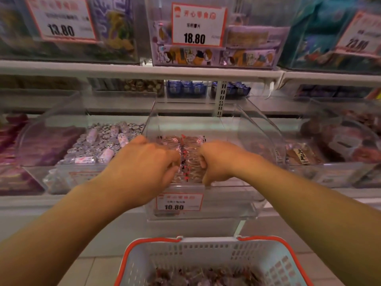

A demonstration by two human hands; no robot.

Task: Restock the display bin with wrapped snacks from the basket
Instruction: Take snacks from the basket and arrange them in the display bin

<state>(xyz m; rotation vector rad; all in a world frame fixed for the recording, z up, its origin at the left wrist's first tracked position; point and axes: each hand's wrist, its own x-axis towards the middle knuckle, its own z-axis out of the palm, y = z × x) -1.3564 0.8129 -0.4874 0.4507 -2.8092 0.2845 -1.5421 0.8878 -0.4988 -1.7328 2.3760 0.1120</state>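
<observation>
The clear display bin [243, 129] is sitting on the shelf above the basket [208, 254]. Both hands are reaching in, left hand [144, 162] and right hand [218, 162] each curling around the wrapped snacks [188, 159] between them.

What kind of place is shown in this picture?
Most likely a snack shop aisle: white price card reading 18.80, clear plastic display bin of wrapped snacks, grey shopping basket with orange rim.
</observation>
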